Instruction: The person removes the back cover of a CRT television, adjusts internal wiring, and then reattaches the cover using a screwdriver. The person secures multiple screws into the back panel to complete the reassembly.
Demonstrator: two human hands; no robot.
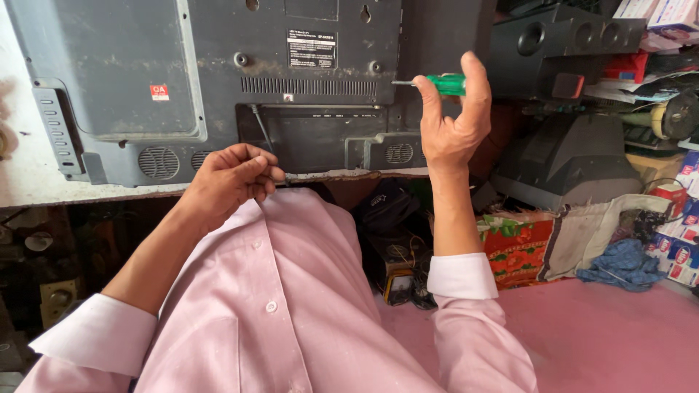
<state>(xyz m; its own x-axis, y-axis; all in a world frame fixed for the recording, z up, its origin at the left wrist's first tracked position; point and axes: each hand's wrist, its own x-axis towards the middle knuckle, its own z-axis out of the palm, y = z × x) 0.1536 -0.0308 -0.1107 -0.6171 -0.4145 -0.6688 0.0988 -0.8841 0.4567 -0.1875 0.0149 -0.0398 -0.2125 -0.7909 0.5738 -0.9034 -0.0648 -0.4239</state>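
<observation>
Screwdriver: a small screwdriver (pixel 437 84) with a translucent green handle and a thin metal shaft is held up in the right hand (pixel 453 120), to the right of centre and in front of the television's back panel.
Long axis: the tool lies nearly level, handle to the right and shaft to the left; the tip ends just short of the panel's right edge, at about the height of the long vent slot.
Right-hand grip: the handle is pinched between thumb and raised fingers, the palm turned toward the camera; the fingers are closed on the handle only, not on the shaft.
Left hand: the left hand (pixel 231 178) is curled loosely, fingers drawn together, near the lower edge of the panel; whether anything is held in it cannot be told.
Nearer hand: the right hand already carries the tool; the left hand lies well apart from it, lower and to the left.
Television back: a dark grey flat television (pixel 218 87) lies with its back facing up on a pale bench (pixel 29 175); round screw recesses, vent grilles, a white label and a small red sticker are seen on it.
Cable: a thin dark lead (pixel 261 125) runs down the panel toward the left hand.
Surroundings: black speaker boxes (pixel 561 36) stand at far right, cartons and a blue rag (pixel 619 263) at near right, and a pink shirt (pixel 291 313) fills the near foreground.
</observation>
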